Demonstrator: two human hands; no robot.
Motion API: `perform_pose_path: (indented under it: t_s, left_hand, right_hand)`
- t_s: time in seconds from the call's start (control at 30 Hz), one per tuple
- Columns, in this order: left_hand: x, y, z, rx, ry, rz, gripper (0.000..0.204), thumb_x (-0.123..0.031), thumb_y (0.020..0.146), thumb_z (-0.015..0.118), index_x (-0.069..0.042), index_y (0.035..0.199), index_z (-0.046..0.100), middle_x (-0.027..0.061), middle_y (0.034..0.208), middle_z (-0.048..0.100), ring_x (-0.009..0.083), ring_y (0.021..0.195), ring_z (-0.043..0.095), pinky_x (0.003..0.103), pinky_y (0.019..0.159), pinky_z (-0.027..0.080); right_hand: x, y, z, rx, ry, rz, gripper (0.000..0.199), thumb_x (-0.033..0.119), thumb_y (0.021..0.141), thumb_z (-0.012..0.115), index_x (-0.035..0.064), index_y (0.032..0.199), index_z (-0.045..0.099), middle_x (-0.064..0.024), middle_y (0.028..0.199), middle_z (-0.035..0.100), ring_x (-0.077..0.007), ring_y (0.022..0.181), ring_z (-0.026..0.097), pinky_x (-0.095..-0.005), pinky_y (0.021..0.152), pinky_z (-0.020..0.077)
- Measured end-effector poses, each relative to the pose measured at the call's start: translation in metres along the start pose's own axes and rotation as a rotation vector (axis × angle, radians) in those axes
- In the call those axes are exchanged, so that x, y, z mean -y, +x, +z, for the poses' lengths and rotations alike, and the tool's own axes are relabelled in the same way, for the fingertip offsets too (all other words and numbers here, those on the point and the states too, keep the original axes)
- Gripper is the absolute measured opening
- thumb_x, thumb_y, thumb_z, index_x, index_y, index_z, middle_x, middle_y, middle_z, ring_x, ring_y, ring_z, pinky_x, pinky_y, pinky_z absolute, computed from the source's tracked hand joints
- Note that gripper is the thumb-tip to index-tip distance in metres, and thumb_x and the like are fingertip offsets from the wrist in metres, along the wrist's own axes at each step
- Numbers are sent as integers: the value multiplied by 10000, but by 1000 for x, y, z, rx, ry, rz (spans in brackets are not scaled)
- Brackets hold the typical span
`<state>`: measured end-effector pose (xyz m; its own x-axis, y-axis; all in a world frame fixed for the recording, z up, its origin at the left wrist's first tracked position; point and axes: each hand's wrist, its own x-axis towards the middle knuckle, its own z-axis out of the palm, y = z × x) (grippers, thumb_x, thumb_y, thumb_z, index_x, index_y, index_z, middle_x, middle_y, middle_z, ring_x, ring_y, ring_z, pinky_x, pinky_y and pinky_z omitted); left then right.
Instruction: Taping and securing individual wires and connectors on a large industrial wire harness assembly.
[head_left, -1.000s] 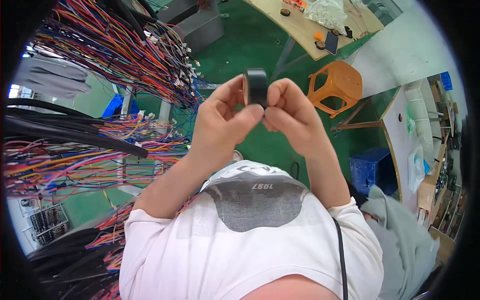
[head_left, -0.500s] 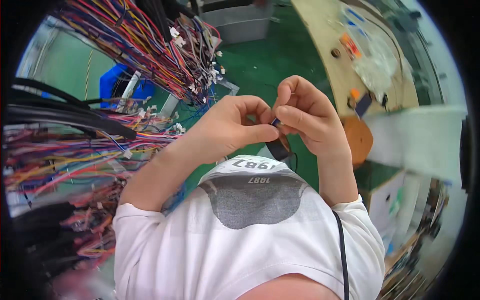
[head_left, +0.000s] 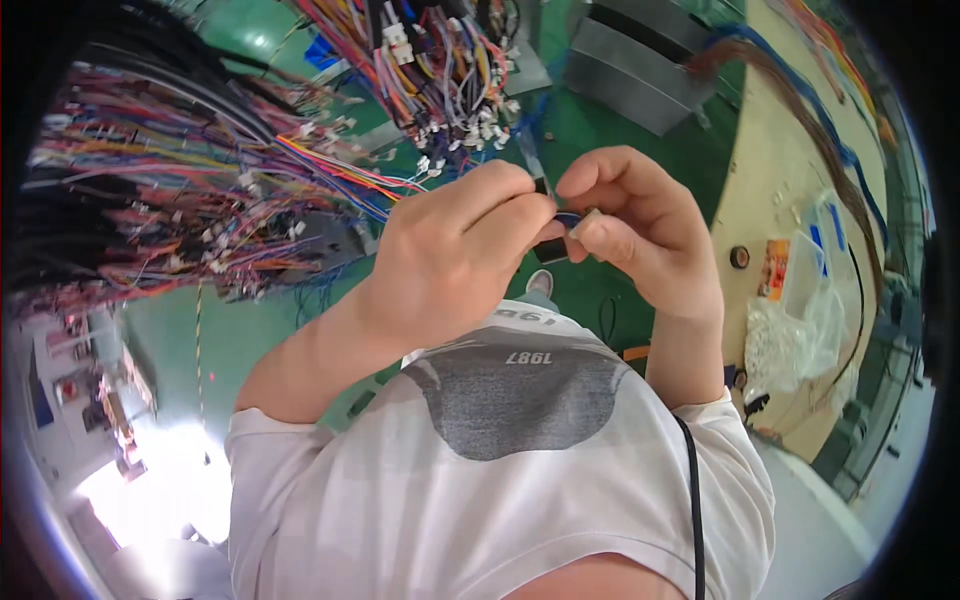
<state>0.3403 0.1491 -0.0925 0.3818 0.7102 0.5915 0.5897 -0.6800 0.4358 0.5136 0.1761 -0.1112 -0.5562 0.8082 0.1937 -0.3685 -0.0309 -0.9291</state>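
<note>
My left hand [head_left: 450, 235] is closed, its fingers curled round thin dark-blue wires [head_left: 568, 217] that stick out past its fingertips. A small black piece [head_left: 550, 250] shows just below those fingertips; I cannot tell what it is. Facing it, my right hand [head_left: 645, 235] pinches a small pale connector [head_left: 586, 224] at the wires' end between thumb and finger, its upper finger bent and raised. A bundle of yellow, red and blue wires [head_left: 345, 170] reaches toward the back of my left hand, and its end is hidden there.
Thick bundles of coloured wires with white connectors [head_left: 455, 130] hang at the far left and middle. A grey bin [head_left: 640, 65] stands beyond. On the wooden table [head_left: 765, 215] at right lie plastic bags [head_left: 800, 330], a tape roll [head_left: 739, 257] and cables.
The view has turned, so the wire bundles and table shift. My left hand has rolled over with its back upward, and the wires between the hands show more plainly.
</note>
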Motion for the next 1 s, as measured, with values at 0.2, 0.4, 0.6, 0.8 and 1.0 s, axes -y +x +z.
perform_pose_path:
  t_s: [0.2,0.4,0.6,0.8,1.0]
  left_hand:
    - [-11,3,10,-103,-230,-373,127,40,689,633,8,739,521,59,706,520,117,587,506,211,500,390]
    - [-2,2,1,-120,-774,-667,157,64,717,606,-1,801,491,14,794,473,51,684,473,176,592,380]
    - [9,5,-4,-155,-459,-475,113,49,708,608,30,755,507,59,700,493,104,592,533,204,516,414]
    - [38,11,-18,-149,-496,-371,114,36,690,624,8,710,515,69,655,476,130,541,487,243,478,389]
    - [50,10,-29,150,-450,-641,482,-17,643,675,-32,1061,437,98,675,500,202,616,544,283,500,404]
  right_hand:
    - [-5,10,4,-129,-57,-135,72,-18,788,554,-49,852,565,-34,711,575,-54,590,506,-174,521,419]
    - [-14,22,10,-192,-107,-201,73,-23,790,549,-37,862,554,-26,726,574,-39,595,508,-167,517,410]
    - [-28,41,11,-143,-551,-633,138,-81,741,559,-55,861,496,-140,819,560,-181,687,530,-245,616,421]
    - [-10,51,29,-250,-294,-165,101,-56,778,524,-46,874,495,-83,809,548,-105,705,519,-210,622,417]
    - [-5,69,41,-289,-403,-255,162,-1,807,510,-13,962,464,-37,799,523,-37,625,468,-155,534,361]
